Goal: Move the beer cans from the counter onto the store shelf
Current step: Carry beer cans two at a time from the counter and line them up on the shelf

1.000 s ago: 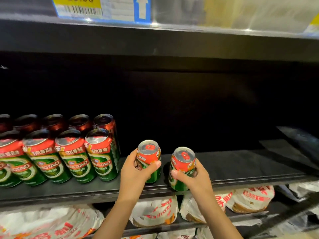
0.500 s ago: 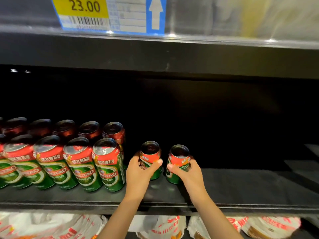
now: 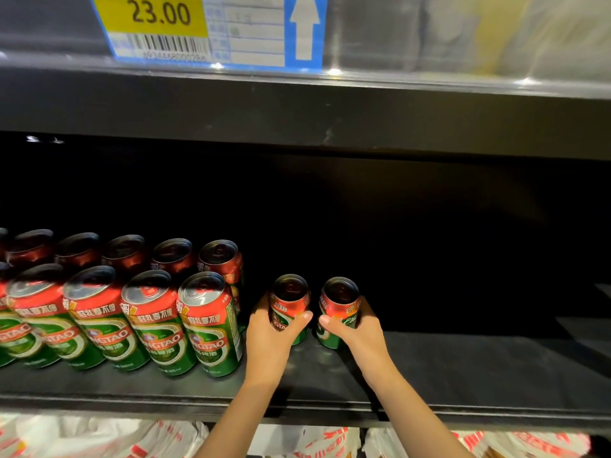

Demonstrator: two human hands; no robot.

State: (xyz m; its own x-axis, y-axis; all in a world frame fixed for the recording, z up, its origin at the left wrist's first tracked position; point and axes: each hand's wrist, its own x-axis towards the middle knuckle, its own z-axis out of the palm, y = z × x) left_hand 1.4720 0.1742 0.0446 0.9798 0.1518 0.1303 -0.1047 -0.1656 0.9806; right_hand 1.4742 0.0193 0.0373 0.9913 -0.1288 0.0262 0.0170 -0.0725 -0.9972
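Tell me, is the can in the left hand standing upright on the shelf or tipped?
Upright. The can shows its top facing up, and its base meets the shelf, while the left hand grips its side.
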